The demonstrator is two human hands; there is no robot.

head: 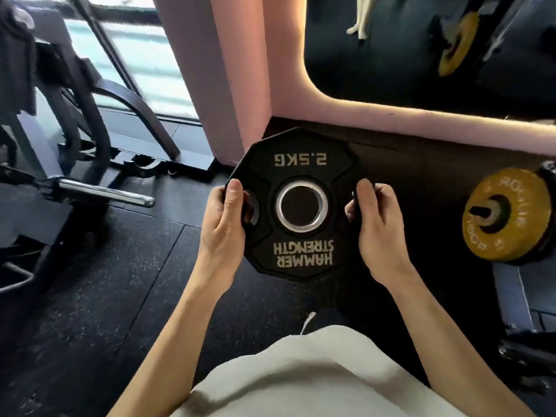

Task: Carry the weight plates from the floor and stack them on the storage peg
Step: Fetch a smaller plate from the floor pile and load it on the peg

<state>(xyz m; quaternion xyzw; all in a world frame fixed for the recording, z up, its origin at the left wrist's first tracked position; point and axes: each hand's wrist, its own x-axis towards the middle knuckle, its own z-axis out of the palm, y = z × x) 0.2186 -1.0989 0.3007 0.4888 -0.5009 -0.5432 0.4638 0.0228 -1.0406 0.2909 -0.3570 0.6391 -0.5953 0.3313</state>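
Plate in both hands, flat side facing up toward the camera, lettering upside down from the wearer's side. It is black, many-sided, with a metal-ringed hole in the middle, and it hangs in the air above the dark rubber floor, near the foot of a pink wall.

The left hand grips the left edge, thumb on top and fingers curled under and through the grip slot there. The right hand does the same on the right edge, thumb over the rim, fingers wrapped beneath. Both sets of fingers are closed tight on the plate. The symmetrical hold probably serves to keep the disc level and the centre hole unobstructed, so it can be lined up with a peg.

To the right, near the edge of view, a yellow plate already sits on a short dark peg that pokes out through its middle; that looks like the storage spot, though I cannot be sure. At the left a chrome bar juts from a black machine frame, another possible sleeve.

Judging by this, the carry is underway and the threading has not begun: the plate would need turning upright so its hole faces the peg end.
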